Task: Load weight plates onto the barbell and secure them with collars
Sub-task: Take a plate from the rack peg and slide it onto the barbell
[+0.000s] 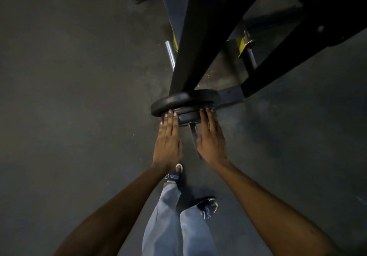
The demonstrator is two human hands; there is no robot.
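Observation:
A large black weight plate point(178, 100) sits on the barbell sleeve point(193, 134), close against the rack upright. A smaller black plate point(188, 117) sits on the sleeve in front of it. My left hand point(168, 136) lies flat with straight fingers against the left edge of the smaller plate. My right hand point(210, 134) presses its right edge the same way. The bare metal end of the sleeve sticks out toward me between my hands. No collar is in view.
A black rack frame point(198, 37) with slanted beams rises behind the plates. A chrome peg point(170, 54) and a dark peg with yellow brackets point(246, 47) stick out from it. My feet point(174, 176) stand on the dark rubber floor point(69, 96).

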